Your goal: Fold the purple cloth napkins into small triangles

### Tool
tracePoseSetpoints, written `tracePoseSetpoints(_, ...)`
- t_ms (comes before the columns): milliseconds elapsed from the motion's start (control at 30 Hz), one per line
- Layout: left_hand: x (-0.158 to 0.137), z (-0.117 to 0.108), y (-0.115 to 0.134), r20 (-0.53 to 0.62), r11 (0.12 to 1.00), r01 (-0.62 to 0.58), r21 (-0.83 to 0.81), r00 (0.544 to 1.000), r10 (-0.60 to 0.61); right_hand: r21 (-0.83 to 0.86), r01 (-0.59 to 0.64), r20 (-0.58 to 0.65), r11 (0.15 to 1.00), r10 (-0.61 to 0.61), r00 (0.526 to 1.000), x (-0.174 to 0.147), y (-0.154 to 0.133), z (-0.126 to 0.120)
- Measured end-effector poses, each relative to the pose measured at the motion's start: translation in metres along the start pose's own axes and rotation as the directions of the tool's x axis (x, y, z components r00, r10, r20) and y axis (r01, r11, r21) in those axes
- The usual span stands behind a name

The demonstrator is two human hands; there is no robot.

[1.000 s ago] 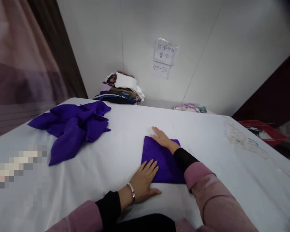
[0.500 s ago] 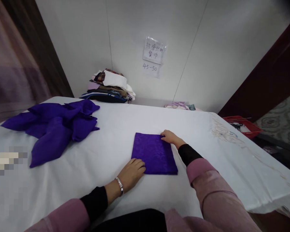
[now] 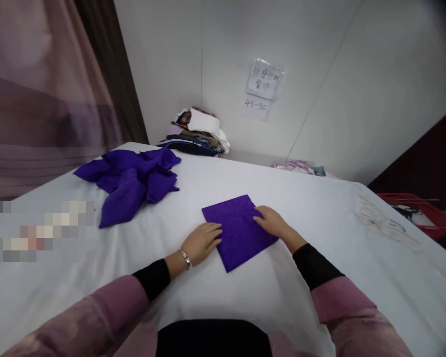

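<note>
A purple cloth napkin, folded into a square, lies at an angle on the white-covered table. My left hand grips its left edge, fingers over the cloth and thumb close to the side. At the upper right edge, my right hand has the cloth between its thumb and fingers. A loose heap of purple cloths lies farther back on the left, apart from both hands.
A stack of folded clothes stands by the wall behind the table, with more light fabric to its right. A red basket sits beyond the table's right edge. Paper signs hang on the wall.
The folded napkin has turned counterclockwise from lying square to lying at an angle, with both hands still at its edges. The camera view has shifted left.
</note>
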State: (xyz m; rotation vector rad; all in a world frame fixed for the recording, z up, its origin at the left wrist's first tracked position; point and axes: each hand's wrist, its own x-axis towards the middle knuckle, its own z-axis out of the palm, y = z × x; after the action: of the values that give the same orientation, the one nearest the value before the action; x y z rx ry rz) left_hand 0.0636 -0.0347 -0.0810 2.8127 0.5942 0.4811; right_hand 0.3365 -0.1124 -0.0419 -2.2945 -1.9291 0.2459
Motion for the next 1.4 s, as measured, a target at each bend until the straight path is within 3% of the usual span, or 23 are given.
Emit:
tracePoseSetpoints(67,-0.002,0.008,0.018,0.043,1.000,0.000,-0.013,0.999,0.001,0.105,0.229,-0.048,0.968,-0.225,0.973,0.010,-0.027,0.007)
tracePoseSetpoints(167,-0.004,0.014,0.032,0.095,1.000,0.001,-0.019,0.995,0.001,0.170,0.468,-0.017,0.867,-0.472,0.881,0.026,-0.072,0.021)
tracePoseSetpoints(267,-0.007,0.016,0.035,0.117,0.999,-0.012,-0.039,0.993,0.017,0.145,0.587,0.084,0.797,-0.601,0.795,0.043,-0.106,0.038)
tracePoseSetpoints(367,-0.010,0.018,0.034,0.135,0.999,0.019,-0.047,0.991,-0.013,0.143,0.609,0.148,0.780,-0.626,0.766,0.060,-0.120,0.054)
tracePoseSetpoints(600,-0.012,0.027,0.031,0.164,0.997,0.061,-0.048,0.985,-0.052,0.226,0.567,0.207,0.792,-0.608,0.766,0.071,-0.122,0.058)
tracePoseSetpoints(733,-0.012,0.025,0.030,0.196,0.994,0.085,-0.068,0.978,-0.071,0.213,0.536,0.115,0.817,-0.566,0.816,0.068,-0.113,0.048)
tracePoseSetpoints(833,-0.006,0.015,0.024,0.182,0.993,0.073,-0.097,0.982,-0.055,0.131,0.456,0.063,0.880,-0.466,0.882,0.067,-0.096,0.046)
tracePoseSetpoints(933,0.010,0.006,0.007,0.060,0.992,0.109,-0.066,0.993,-0.105,0.087,0.370,0.034,0.925,-0.374,0.927,0.069,-0.078,0.046)
tracePoseSetpoints(1000,0.024,0.006,-0.008,-0.010,0.983,0.183,0.015,0.983,-0.183,0.072,0.333,0.023,0.940,-0.335,0.942,0.072,-0.070,0.048)
tracePoseSetpoints(1100,0.037,0.018,-0.028,-0.012,0.950,0.283,0.136,0.959,-0.284,0.064,0.289,0.036,0.955,-0.291,0.956,0.079,-0.062,0.051)
tracePoseSetpoints(1233,0.038,0.033,-0.038,0.002,0.941,0.267,0.207,0.962,-0.273,0.081,0.232,0.026,0.969,-0.235,0.972,0.088,-0.044,0.056)
tracePoseSetpoints(1400,0.035,0.034,-0.037,-0.020,0.938,0.262,0.227,0.964,-0.265,0.194,-0.029,-0.023,0.981,0.034,0.999,0.093,0.002,0.049)
